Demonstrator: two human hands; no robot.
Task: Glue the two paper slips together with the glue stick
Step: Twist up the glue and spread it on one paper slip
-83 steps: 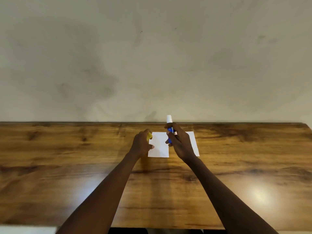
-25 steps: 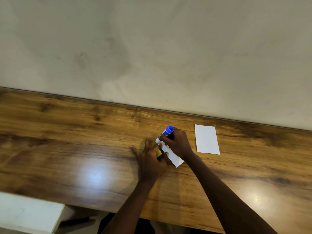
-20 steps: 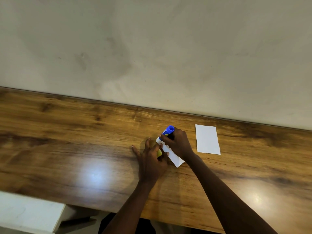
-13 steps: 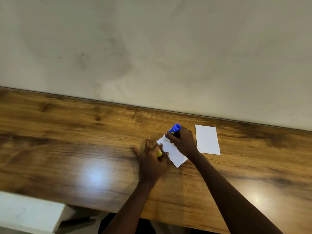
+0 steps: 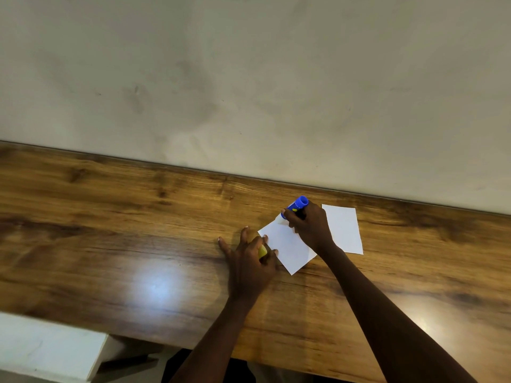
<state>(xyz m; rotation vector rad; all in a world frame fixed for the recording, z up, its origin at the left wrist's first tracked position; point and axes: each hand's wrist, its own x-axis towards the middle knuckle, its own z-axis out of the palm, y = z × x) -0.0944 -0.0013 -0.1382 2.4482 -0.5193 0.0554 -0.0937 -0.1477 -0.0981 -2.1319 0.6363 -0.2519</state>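
Two white paper slips lie on the wooden table [image 5: 110, 230]. The near slip [image 5: 287, 247] lies turned at an angle. My right hand [image 5: 309, 228] grips the blue glue stick [image 5: 296, 205], its lower end down on the far corner of that slip. My left hand [image 5: 249, 258] has its fingertips spread on the table and on the slip's left edge, and it holds the yellow cap [image 5: 262, 251] between its fingers. The second slip [image 5: 345, 230] lies flat just right of my right hand, untouched.
A plain pale wall [image 5: 249, 78] rises straight behind the table's far edge. A white surface [image 5: 47, 352] shows below the table's near edge at the bottom left.
My right hand has drawn the glue stick from the slip's left part toward its far corner. My left hand has stayed where it was, holding the slip down.
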